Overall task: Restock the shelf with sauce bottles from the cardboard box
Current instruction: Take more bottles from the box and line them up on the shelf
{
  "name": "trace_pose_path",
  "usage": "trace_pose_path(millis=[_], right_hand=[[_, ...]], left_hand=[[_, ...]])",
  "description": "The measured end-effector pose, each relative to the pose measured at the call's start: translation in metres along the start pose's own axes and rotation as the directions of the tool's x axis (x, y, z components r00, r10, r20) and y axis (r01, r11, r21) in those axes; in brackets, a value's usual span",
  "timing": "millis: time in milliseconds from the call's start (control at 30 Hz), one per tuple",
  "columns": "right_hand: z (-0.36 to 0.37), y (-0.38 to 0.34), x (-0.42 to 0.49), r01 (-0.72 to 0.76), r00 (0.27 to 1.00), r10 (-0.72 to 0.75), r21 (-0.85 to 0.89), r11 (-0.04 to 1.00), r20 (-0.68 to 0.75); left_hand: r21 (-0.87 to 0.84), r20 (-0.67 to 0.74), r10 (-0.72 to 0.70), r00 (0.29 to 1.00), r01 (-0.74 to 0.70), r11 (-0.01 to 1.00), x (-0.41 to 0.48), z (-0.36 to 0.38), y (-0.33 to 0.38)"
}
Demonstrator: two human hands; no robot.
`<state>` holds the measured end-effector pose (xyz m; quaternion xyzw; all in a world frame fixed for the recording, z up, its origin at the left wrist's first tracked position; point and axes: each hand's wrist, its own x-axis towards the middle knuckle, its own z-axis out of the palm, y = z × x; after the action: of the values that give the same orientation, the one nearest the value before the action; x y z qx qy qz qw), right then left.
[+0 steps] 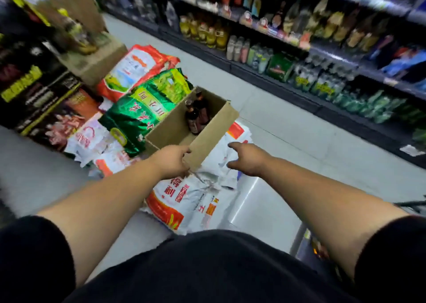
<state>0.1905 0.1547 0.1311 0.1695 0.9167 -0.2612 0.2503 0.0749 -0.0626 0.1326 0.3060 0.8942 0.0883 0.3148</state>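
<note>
Looking down an aisle with a shelf (334, 55) along the right, crowded with blurred bottles and packs. Spread over the pale floor (288, 127) opposite, a heap of printed sacks (143, 109) in green, red and white. Resting tilted on that heap, at its edge nearest the shelf, an open cardboard box (207, 139). Standing in the box's far corner, two dark sauce bottles (194, 120). Grasping the box's near corner, left hand (170, 162), thumb over the rim. Released, right hand (249, 158), fingers loosely spread above a white sack (196, 194) just beside the box.
</note>
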Motion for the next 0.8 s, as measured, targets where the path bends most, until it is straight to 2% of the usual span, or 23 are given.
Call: trace_pose_path(millis=[167, 267, 467, 567, 667, 800], right_hand=[[-0.009, -0.039, 0.04, 0.176, 0.981, -0.172, -0.047, 0.983, 0.09], [-0.015, -0.056, 0.06, 0.238, 0.968, -0.231, -0.059, 0.97, 0.097], [-0.034, -0.053, 0.109, 0.208, 0.978, -0.209, 0.052, 0.977, 0.007], [-0.041, -0.042, 0.147, 0.199, 0.978, -0.204, 0.091, 0.976, 0.049], [-0.053, -0.023, 0.202, 0.224, 0.968, -0.228, 0.05, 0.973, 0.099], [-0.074, -0.005, 0.284, 0.287, 0.943, -0.291, 0.044, 0.957, 0.163]], left_hand=[[-0.121, -0.082, -0.132, 0.988, 0.121, 0.985, -0.015, -0.011, -0.016], [-0.16, -0.132, -0.163, 0.978, 0.141, 0.977, -0.01, -0.017, -0.029], [-0.268, -0.132, -0.209, 0.969, 0.168, 0.949, 0.024, -0.019, -0.046], [-0.289, -0.111, -0.25, 0.962, 0.21, 0.934, 0.05, -0.011, -0.05], [-0.368, -0.054, -0.321, 0.945, 0.28, 0.887, 0.094, -0.002, -0.049], [-0.471, -0.046, -0.452, 0.891, 0.38, 0.796, 0.162, 0.001, -0.041]])
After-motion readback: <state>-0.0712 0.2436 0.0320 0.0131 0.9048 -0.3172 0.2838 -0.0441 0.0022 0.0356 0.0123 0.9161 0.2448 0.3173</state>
